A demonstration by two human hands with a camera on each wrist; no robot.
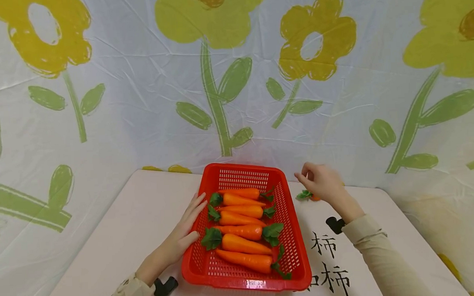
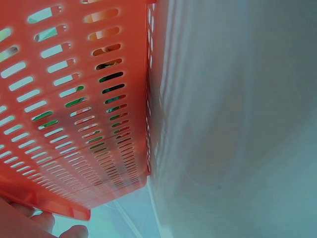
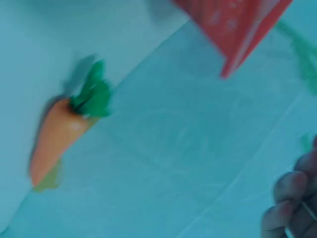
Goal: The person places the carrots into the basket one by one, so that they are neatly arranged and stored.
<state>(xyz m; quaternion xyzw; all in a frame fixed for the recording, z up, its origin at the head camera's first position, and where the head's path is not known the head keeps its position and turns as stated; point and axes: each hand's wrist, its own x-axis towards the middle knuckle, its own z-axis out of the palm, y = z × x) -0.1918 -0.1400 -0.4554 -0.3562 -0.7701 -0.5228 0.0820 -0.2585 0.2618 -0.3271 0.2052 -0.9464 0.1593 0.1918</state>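
Observation:
A red plastic basket [image 1: 247, 282] holds several orange carrots [image 1: 246, 243] with green leafy tops, lying crosswise in a column. My left hand [image 1: 181, 239] rests against the basket's left rim, fingers fairly straight; the left wrist view shows its fingertips [image 2: 44, 220] beside the rim. Behind and right of the basket, my right hand [image 1: 320, 180] is raised with loosely bent fingers and nothing visible in them. Below it, one carrot [image 3: 57, 131] lies on the table near the back edge, partly hidden by the hand in the head view.
The pale table [image 1: 118, 239] bears black written characters [image 1: 335, 279] right of the basket. A cloth [image 1: 141, 103] printed with yellow flowers hangs behind and around the table. Black wrist devices [image 1: 165, 287] sit on both wrists.

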